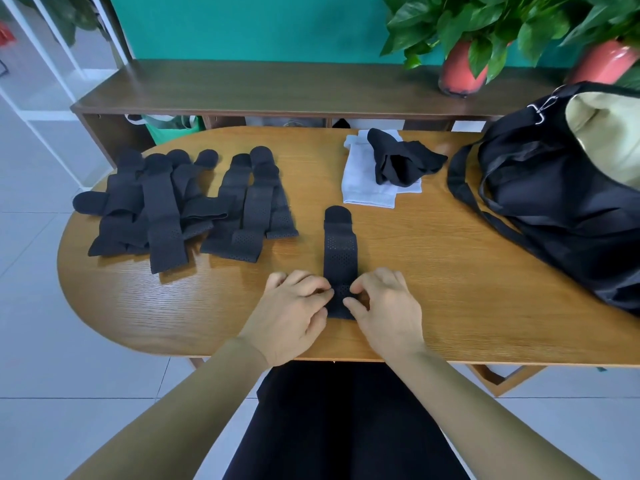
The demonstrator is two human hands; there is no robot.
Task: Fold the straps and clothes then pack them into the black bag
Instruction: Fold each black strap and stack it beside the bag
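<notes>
Head view, at a wooden table (450, 289): on the left lies a loose heap of black straps (145, 209), overlapping and waiting to be folded. Just right of it, near the front edge, a person's left hand (294, 306) pinches the near end of a single perforated strap (339, 251) that runs straight away from the body. The right hand (384, 303) mirrors it on the strap's other edge, thumb and forefinger curled onto the fabric. Further back and to the right, a crumpled black garment (401, 161) rests on a flat white cloth (367, 185). The black bag (554, 202) sits open at the far right, well apart from the hands. The work appears to be at strap folding; the next move likely calls for turning the pinched end over toward the far tip, edges kept aligned.
</notes>
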